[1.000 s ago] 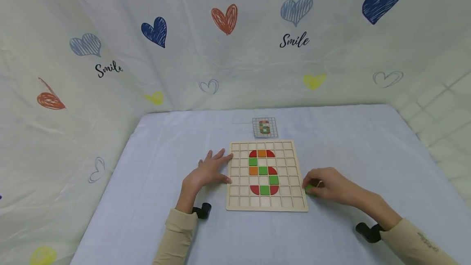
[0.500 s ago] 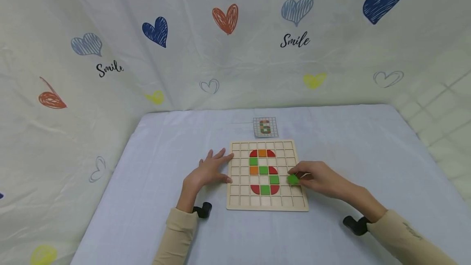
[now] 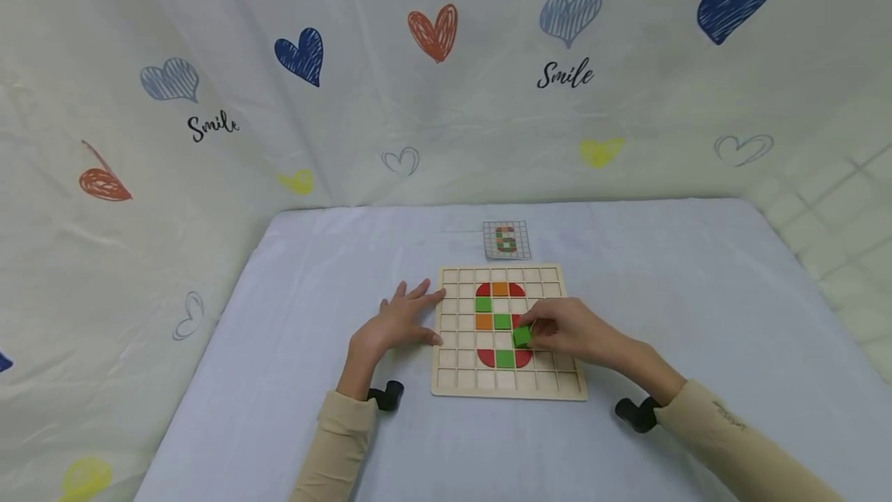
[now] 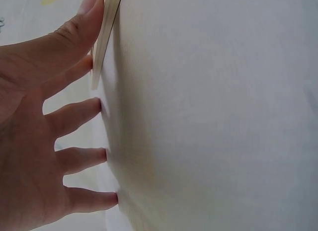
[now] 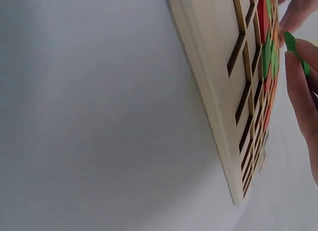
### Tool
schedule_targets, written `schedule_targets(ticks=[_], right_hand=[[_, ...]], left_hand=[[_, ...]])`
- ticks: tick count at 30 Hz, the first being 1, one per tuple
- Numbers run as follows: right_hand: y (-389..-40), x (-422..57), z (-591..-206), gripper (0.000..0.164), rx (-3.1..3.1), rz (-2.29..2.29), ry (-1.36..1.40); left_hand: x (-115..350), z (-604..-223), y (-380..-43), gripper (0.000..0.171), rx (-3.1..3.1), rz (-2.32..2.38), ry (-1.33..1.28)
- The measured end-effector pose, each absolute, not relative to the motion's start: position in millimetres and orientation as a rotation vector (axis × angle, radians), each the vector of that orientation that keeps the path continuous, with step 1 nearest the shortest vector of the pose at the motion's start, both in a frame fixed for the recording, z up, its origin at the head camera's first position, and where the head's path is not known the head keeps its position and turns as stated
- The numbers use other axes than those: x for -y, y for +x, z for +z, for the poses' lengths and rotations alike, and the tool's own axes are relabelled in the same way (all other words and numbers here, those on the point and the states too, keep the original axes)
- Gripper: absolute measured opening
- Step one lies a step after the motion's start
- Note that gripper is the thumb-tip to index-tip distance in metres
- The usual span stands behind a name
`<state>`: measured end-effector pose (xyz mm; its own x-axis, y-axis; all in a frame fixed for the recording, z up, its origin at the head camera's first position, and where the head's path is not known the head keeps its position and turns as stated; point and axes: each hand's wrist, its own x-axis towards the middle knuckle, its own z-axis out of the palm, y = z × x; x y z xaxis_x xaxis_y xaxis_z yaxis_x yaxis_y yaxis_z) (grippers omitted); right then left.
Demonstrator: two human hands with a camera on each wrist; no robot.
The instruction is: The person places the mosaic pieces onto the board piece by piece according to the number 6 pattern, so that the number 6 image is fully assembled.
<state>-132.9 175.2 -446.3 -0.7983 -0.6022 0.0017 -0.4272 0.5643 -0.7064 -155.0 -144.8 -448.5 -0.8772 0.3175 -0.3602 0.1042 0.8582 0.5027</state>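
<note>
A wooden grid board (image 3: 456, 383) lies on the white-covered table, with red, orange and green tiles set in a curved figure. My right hand (image 3: 585, 334) pinches a green tile (image 3: 522, 337) between thumb and fingers, over the right side of that figure. In the right wrist view the green tile (image 5: 296, 53) appears tilted above the grid. Spread out at the board's left edge, my left hand (image 3: 392, 325) touches it with thumb and index finger. The left wrist view shows its other fingertips on the cloth beside the board (image 4: 106, 39).
Just behind the board lies a small card (image 3: 507, 239) printed with a grid and a coloured figure. A white curtain (image 3: 348, 99) with hearts and lettering hangs behind the table. Black wrist cameras sit under both forearms.
From beyond the board's right edge, my right hand has moved left with the green tile, over the figure. My left hand stays at the board's left edge.
</note>
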Motion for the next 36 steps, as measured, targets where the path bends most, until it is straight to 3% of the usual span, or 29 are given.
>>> schedule_targets(ticks=[36], right_hand=[[-147, -119, -455, 0.023, -2.53, -0.835, -0.907]], left_hand=[[139, -448, -153, 0.087, -2.593, 0.659, 0.336]])
